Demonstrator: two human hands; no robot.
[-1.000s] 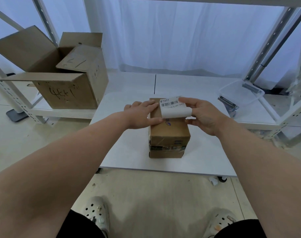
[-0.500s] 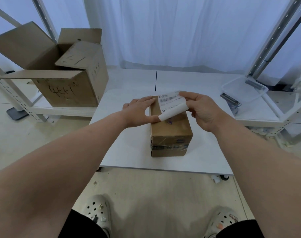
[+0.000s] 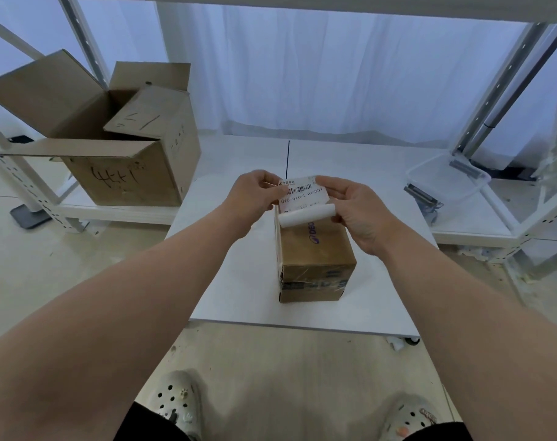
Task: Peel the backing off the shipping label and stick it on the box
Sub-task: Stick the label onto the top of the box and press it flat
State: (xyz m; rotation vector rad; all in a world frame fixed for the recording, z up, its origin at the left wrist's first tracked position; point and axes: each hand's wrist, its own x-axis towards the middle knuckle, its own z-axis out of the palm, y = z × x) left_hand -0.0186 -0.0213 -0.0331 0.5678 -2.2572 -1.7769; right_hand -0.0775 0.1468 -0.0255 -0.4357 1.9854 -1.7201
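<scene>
A small taped brown box (image 3: 315, 253) stands on the white table (image 3: 239, 281). Above its far end I hold the white shipping label (image 3: 302, 195), barcode side up, its near edge curled into a roll. My left hand (image 3: 254, 198) pinches the label's left edge. My right hand (image 3: 353, 205) pinches the right edge, with fingers at the top corner and at the curl. I cannot tell whether the label touches the box top or where the backing is.
A large open cardboard box (image 3: 111, 144) with handwriting sits on a low shelf at the left. A clear plastic tub (image 3: 449, 183) and some metal clips (image 3: 420, 195) lie on the shelf at the right. White curtains hang behind.
My left hand has left the box top and taken the label's left edge. Both hands now hold the label flatter above the box's far end.
</scene>
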